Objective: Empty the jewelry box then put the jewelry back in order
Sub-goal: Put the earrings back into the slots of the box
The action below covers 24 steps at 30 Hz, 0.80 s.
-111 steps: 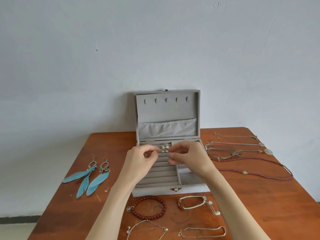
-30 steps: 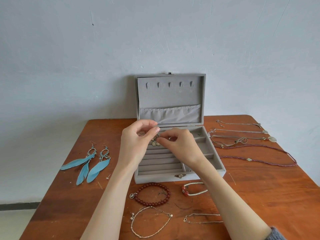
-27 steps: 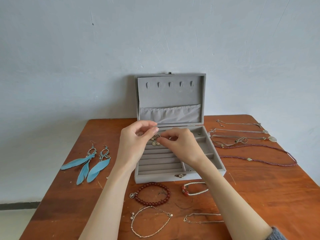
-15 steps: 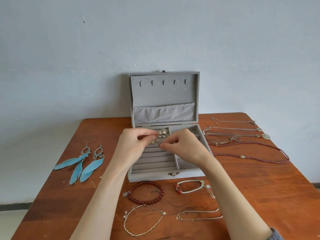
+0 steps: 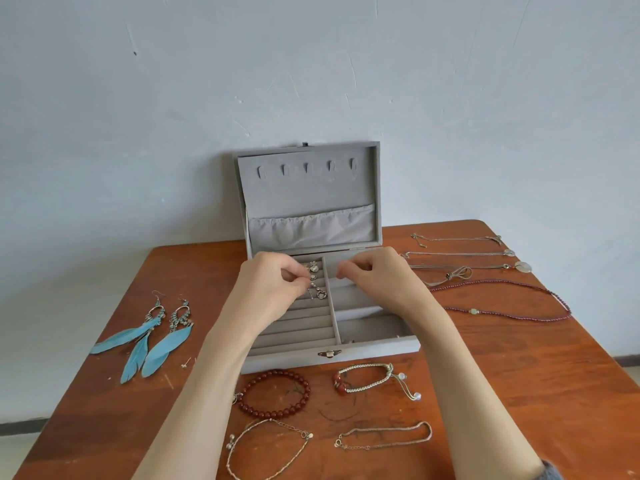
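Bracelets: four lying on the brown wooden table (image 5: 519, 393), nearest me.
Left hand (image 5: 273, 289): I'm pinching small silver earrings (image 5: 317, 292) over the open grey velvet jewelry box's (image 5: 367, 348) ring rolls.
Right hand (image 5: 381, 278): I'm curling it, holding nothing.

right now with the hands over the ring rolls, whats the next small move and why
Probably let the left hand press the small silver piece it pinches down into a slot of the ring rolls. Other small pieces already sit in the back slots of the jewelry box, this one dangles unseated, and the right hand has its fingers curled and seems to hold nothing.
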Each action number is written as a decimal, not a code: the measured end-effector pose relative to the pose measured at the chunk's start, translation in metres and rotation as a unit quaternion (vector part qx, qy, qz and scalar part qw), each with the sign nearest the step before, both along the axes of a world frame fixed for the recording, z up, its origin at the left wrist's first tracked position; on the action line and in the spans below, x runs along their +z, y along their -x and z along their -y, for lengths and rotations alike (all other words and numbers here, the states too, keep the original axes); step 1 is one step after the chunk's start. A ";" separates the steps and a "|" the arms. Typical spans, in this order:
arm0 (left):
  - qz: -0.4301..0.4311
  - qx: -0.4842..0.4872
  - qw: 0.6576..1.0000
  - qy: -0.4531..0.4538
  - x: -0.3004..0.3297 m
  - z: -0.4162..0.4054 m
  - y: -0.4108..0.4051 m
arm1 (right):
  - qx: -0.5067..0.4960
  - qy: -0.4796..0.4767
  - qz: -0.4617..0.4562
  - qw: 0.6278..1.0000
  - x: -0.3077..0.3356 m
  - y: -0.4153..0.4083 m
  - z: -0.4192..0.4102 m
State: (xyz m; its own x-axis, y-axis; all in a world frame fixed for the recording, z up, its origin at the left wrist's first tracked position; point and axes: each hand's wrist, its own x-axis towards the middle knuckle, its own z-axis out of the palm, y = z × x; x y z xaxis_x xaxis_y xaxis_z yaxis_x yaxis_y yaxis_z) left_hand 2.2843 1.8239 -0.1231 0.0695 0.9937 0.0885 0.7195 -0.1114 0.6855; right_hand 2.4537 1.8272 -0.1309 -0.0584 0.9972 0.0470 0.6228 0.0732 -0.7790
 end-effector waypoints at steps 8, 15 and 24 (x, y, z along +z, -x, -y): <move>-0.067 -0.028 0.994 0.076 0.011 0.008 0.003 | 0.018 0.028 -0.038 0.999 0.003 0.001 0.003; -0.097 0.024 0.993 0.066 0.000 -0.003 -0.007 | 0.016 0.034 -0.037 0.999 0.004 0.001 0.003; -0.137 0.065 0.988 0.027 -0.001 -0.011 -0.019 | 0.017 0.031 -0.035 0.999 0.005 0.003 0.004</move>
